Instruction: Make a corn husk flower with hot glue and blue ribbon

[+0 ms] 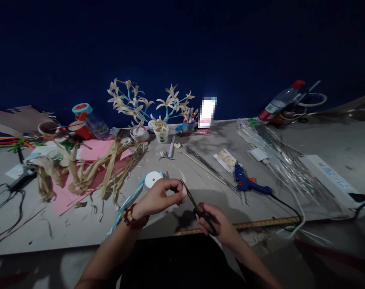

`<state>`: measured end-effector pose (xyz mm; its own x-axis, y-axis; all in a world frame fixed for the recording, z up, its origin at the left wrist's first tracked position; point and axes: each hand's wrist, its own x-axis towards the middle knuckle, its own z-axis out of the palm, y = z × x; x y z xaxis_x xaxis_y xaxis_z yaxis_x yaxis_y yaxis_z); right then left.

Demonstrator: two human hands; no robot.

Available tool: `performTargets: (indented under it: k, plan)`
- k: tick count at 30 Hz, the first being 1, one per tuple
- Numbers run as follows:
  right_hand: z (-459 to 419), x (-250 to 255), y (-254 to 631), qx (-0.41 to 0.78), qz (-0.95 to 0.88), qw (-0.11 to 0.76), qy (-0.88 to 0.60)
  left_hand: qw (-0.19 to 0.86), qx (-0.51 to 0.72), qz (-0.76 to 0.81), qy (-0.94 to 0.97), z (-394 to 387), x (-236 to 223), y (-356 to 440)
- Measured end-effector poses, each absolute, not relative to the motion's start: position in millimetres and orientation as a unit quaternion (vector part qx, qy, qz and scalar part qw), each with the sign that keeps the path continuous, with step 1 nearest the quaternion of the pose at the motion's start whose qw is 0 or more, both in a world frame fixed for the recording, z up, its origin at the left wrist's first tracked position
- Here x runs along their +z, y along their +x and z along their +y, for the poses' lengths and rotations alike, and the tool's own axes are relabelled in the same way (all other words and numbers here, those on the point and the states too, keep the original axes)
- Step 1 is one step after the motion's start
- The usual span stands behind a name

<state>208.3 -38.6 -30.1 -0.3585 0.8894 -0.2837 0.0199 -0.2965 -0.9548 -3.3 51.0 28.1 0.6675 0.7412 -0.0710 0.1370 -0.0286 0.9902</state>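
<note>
My right hand [211, 218] is closed around the black handles of a pair of scissors [191, 197], whose blades point up and away to the left. My left hand [163, 196], with a beaded bracelet on its wrist, pinches a small pale piece of husk [184, 194] beside the blades. Whether the blades touch the piece is too small to tell. Just behind my left hand lies a white spool [153, 179] with light blue ribbon [130, 200] trailing toward the table's front edge. Dried corn husks [83, 176] lie farther left on pink paper [66, 196].
Husk flowers on blue stems [131, 98] stand in cups at the back, near a pen holder [188, 125] and a lit, blurred screen [207, 112]. A blue glue gun [250, 184], wire bundles [278, 160], a power strip [329, 178] and a bottle [280, 100] occupy the right.
</note>
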Motion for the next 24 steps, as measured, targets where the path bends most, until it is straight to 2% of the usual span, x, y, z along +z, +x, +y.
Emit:
performTargets:
  k: [12, 16, 19, 24]
  plan:
    - [-30.1, -34.6, 209.7, 0.649, -0.445, 0.359, -0.502, 0.622, 0.233, 0.333, 0.669, 59.8, 13.9, -3.5]
    - [-18.4, -28.0, 207.3, 0.608, -0.430, 0.446, -0.497, 0.600, 0.225, 0.335, 0.691, 58.6, 17.4, -1.1]
    - [-5.2, -16.0, 201.0, 0.561, -0.446, 0.492, -0.494, 0.564, 0.215, 0.336, 0.723, 54.8, 23.1, 0.5]
    - [11.8, -0.3, 190.1, 0.567, -0.459, 0.485, -0.482, 0.463, 0.201, 0.349, 0.790, 46.4, 30.9, 0.7]
